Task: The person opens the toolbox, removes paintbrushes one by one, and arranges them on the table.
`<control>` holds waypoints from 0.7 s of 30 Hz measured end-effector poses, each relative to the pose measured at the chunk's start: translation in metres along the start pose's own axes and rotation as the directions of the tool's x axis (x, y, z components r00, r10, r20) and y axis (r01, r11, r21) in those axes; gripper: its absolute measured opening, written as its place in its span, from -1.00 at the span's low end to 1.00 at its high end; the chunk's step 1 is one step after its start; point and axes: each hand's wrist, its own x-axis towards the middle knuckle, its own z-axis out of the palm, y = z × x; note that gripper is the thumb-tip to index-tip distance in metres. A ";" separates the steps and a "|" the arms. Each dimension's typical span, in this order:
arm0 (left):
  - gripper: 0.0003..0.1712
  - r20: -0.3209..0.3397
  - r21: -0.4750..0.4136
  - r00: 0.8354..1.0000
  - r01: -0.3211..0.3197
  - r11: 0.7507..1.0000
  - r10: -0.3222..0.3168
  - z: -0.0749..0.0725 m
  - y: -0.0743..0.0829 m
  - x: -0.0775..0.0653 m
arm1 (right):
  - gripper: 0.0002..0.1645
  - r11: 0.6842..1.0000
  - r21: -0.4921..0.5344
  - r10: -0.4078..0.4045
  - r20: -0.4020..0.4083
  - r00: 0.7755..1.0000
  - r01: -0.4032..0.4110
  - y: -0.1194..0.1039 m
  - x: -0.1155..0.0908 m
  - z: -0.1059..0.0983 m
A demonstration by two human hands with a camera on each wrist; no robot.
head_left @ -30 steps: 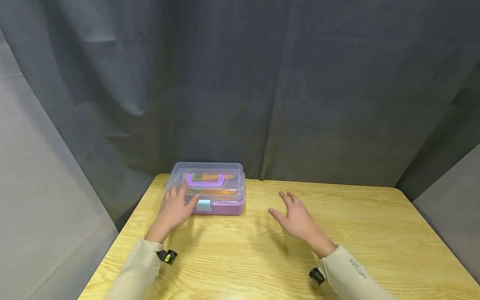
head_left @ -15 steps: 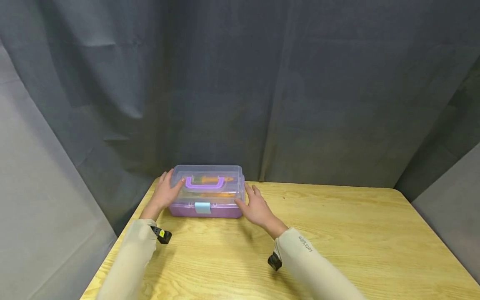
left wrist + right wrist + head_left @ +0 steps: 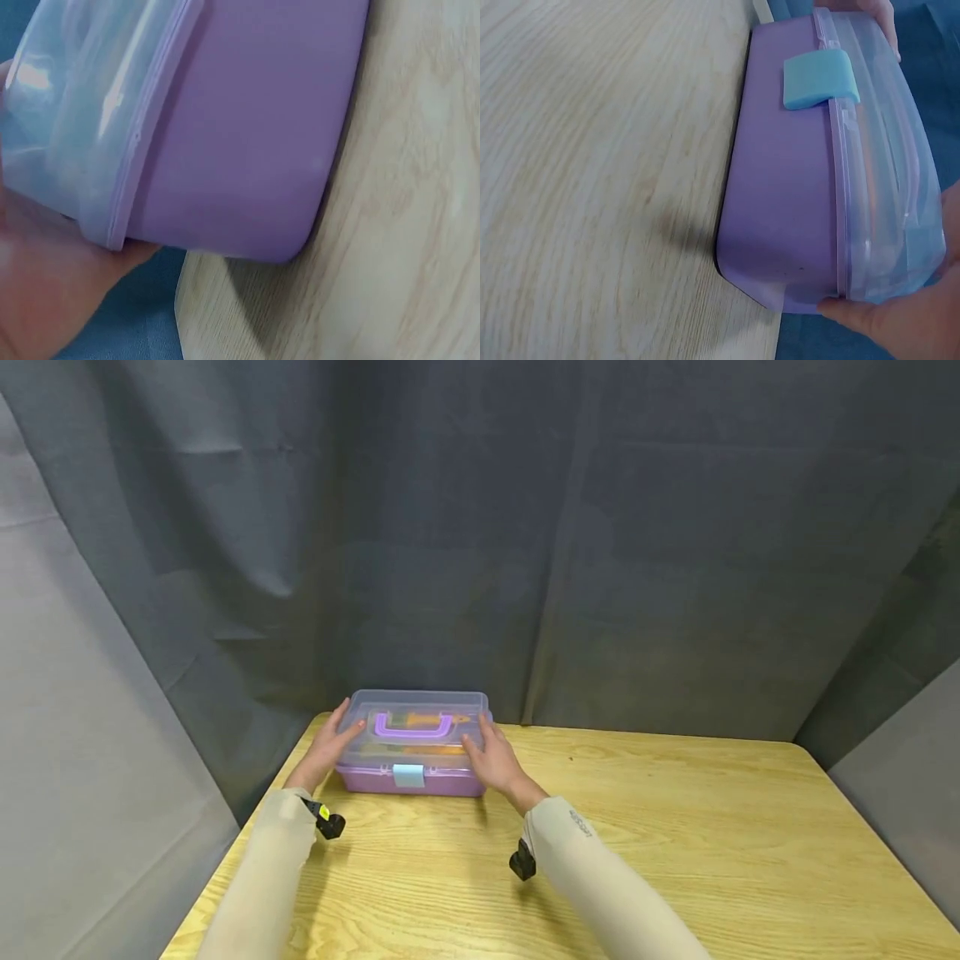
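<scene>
A purple plastic storage box (image 3: pixel 455 785) with a clear lid (image 3: pixel 420 702), a purple carry handle (image 3: pixel 412 729) and a pale blue latch (image 3: pixel 408 776) stands at the table's back left, lid closed. Orange-handled things (image 3: pixel 431 749) show dimly through the lid. My left hand (image 3: pixel 322 753) grips the box's left end, thumb over the lid. At the right end, my right hand (image 3: pixel 498 762) holds it likewise, thumb on top. In the right wrist view, a finger (image 3: pixel 851 315) lies against the end just below the lid's rim. Part of each hand is hidden by the box.
The light wooden table (image 3: pixel 637 843) reaches out to the right and front of the box. A dark grey curtain (image 3: pixel 450 527) hangs close behind the box. Pale grey panels (image 3: pixel 97 760) flank the table. Each wrist carries a small black camera (image 3: pixel 522 860).
My right hand has moved left across the table onto the box's right end. My left hand has shifted from above the box's front left to its left end. The box has hardly moved.
</scene>
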 end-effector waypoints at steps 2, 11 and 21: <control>-0.12 0.033 -0.028 0.999 -0.007 1.000 0.008 0.000 0.007 -0.004 | -0.27 1.000 0.012 -0.011 0.005 1.000 0.011 -0.001 0.001 -0.003; -0.13 0.074 -0.048 0.997 -0.022 0.999 0.025 0.005 0.028 -0.015 | -0.28 0.999 0.040 0.009 0.019 1.000 -0.010 -0.002 -0.003 -0.013; -0.15 0.062 -0.029 0.996 -0.063 0.998 0.064 0.018 0.009 -0.028 | -0.29 0.998 0.049 -0.040 -0.006 0.999 0.040 0.003 -0.032 -0.019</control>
